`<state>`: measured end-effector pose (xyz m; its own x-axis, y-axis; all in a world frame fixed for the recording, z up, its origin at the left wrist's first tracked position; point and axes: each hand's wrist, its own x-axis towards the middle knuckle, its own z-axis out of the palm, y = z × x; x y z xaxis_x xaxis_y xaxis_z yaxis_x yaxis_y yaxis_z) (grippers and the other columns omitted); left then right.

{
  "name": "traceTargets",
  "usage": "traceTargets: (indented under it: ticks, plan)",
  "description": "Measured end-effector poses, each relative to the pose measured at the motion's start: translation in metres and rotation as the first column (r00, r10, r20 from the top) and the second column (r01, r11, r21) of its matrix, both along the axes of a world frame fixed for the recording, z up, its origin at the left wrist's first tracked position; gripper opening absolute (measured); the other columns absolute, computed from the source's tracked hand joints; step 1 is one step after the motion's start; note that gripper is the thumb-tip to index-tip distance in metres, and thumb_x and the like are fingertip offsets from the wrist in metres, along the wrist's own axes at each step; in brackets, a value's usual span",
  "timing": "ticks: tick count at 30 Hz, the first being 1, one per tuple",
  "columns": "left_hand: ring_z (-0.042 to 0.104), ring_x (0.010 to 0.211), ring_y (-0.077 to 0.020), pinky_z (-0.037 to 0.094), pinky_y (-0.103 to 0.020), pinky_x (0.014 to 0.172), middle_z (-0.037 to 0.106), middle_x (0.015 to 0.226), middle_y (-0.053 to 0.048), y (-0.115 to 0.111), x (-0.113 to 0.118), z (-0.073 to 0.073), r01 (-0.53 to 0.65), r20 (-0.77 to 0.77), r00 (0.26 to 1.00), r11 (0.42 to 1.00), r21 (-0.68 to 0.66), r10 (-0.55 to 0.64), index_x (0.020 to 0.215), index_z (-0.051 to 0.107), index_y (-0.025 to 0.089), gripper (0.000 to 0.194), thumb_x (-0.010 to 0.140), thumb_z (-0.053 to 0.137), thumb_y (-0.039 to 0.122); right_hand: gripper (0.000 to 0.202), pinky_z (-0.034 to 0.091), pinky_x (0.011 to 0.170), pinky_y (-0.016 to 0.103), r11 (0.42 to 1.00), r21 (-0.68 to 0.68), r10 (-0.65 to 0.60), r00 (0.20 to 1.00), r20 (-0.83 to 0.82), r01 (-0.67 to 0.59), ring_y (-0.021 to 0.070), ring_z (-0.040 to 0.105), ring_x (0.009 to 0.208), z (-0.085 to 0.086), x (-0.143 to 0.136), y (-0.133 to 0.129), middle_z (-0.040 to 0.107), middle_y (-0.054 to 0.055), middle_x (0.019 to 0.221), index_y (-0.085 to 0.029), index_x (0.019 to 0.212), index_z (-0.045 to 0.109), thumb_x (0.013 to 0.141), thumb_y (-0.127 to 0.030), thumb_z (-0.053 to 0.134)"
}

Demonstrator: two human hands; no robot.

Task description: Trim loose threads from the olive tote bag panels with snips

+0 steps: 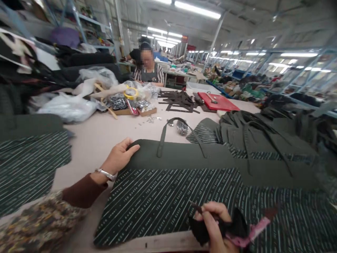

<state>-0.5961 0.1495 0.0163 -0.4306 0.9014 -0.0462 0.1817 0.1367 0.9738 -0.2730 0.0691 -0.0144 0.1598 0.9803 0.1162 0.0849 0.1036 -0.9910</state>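
In the head view, a dark green tote bag (168, 196) with a striped lower panel lay flat on the pale table (92, 140), right in front of the person, its plain green top band away from them and one handle (181, 135) looped up over the far edge. The left hand (119, 156) lay spread, palm down, with its fingertips resting on the left corner of the bag's top band; a metal watch (106, 174) sat on that wrist above a brown cuff. The right hand (214, 225) was at the near edge of the bag, fingers closed around a small dark piece of fabric (202, 230), with a pink strip (252, 233) trailing out to the right. Just to the right, a stack of similar green bags (263, 140) lay overlapping, and a striped panel (28, 168) lay at the left side of the table. Farther across were a cardboard tray of metal fittings (126, 105), dark cut strips (181, 100), a red board (218, 102) and clear plastic bags (65, 107). A co-worker (149, 70) sat at the far end of the table.
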Motion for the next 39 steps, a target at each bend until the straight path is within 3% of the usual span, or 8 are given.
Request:
traceTargets:
  ticks: [4,8,11,16,19,22,31,39]
  plan:
    - [0.056,0.052,-0.0144,0.046,-0.022,0.048,0.066,0.063,0.003,-0.055,-0.062,-0.007,-0.155,0.229,0.956,0.979,-0.136,0.183,0.08,0.057,0.022,0.057,0.047,0.091,0.054,0.024,0.044,0.073,0.027,0.987,-0.045,0.157,0.981,0.117,-0.153,0.0162,0.06,0.072,0.003,-0.028,0.013,0.066,-0.004,0.073,-0.026,0.089,0.063,0.091,-0.049,0.066]
    - [0.07,0.077,-0.0182,0.058,-0.022,0.068,0.077,0.087,-0.005,-0.111,-0.075,-0.006,-0.283,0.401,0.851,0.939,-0.194,0.339,0.09,0.068,0.019,0.058,0.049,0.093,0.052,0.019,0.045,0.08,0.026,0.95,-0.029,0.311,0.926,0.212,-0.312,0.0155,0.062,0.078,0.0,-0.054,0.026,0.069,-0.004,0.078,-0.026,0.09,0.065,0.095,-0.045,0.062]
    - [0.073,0.088,-0.021,0.059,-0.023,0.077,0.078,0.101,-0.008,-0.143,-0.058,-0.005,-0.258,0.575,0.735,0.933,-0.252,0.359,0.094,0.074,0.017,0.046,0.058,0.092,0.04,0.012,0.048,0.076,0.022,0.907,0.046,0.394,0.881,0.26,-0.419,0.0125,0.066,0.076,-0.007,-0.073,0.034,0.072,-0.006,0.078,-0.027,0.093,0.065,0.097,-0.038,0.062]
    - [0.074,0.071,-0.0225,0.062,-0.027,0.067,0.079,0.083,-0.007,-0.169,-0.018,-0.004,-0.253,0.757,0.36,0.838,-0.484,0.546,0.087,0.076,0.016,0.025,0.064,0.084,0.007,0.006,0.048,0.069,0.017,0.892,0.159,0.37,0.885,0.281,-0.424,0.0091,0.065,0.067,-0.019,-0.1,0.04,0.07,-0.007,0.071,-0.024,0.089,0.065,0.093,-0.028,0.063]
    - [0.076,0.084,-0.0306,0.064,-0.038,0.079,0.079,0.087,-0.011,-0.175,0.008,-0.004,-0.179,0.824,0.131,0.831,-0.527,0.551,0.091,0.077,0.013,0.019,0.072,0.08,0.011,0.008,0.049,0.065,0.016,0.917,0.136,0.337,0.911,0.237,-0.375,0.0082,0.064,0.061,-0.021,-0.107,0.041,0.069,-0.006,0.067,-0.022,0.084,0.066,0.089,-0.028,0.066]
    - [0.073,0.101,-0.0316,0.061,-0.041,0.092,0.078,0.102,-0.011,-0.167,0.037,-0.003,-0.275,0.835,-0.016,0.801,-0.532,0.55,0.104,0.076,0.015,0.026,0.078,0.077,0.015,0.008,0.05,0.061,0.015,0.938,0.068,0.325,0.931,0.167,-0.34,0.0085,0.065,0.059,-0.022,-0.106,0.041,0.069,-0.005,0.067,-0.022,0.086,0.066,0.09,-0.029,0.066]
    - [0.074,0.1,-0.026,0.061,-0.039,0.095,0.076,0.111,-0.013,-0.085,0.076,-0.004,-0.384,0.779,0.167,0.767,-0.514,0.605,0.109,0.072,0.012,0.022,0.089,0.066,0.011,0.004,0.053,0.065,0.017,0.927,0.077,0.352,0.923,0.154,-0.366,0.0106,0.068,0.068,-0.036,-0.094,0.037,0.069,-0.003,0.077,-0.024,0.098,0.064,0.098,-0.025,0.06]
    - [0.076,0.093,-0.0235,0.064,-0.033,0.087,0.076,0.111,-0.013,-0.103,0.048,0.016,-0.533,0.615,0.242,0.633,-0.562,0.75,0.117,0.07,0.013,0.028,0.092,0.059,0.006,0.019,0.055,0.06,0.023,0.958,-0.147,0.239,0.969,-0.07,-0.247,0.0168,0.069,0.065,-0.036,-0.084,0.035,0.071,0.001,0.077,-0.022,0.095,0.067,0.088,-0.039,0.074]
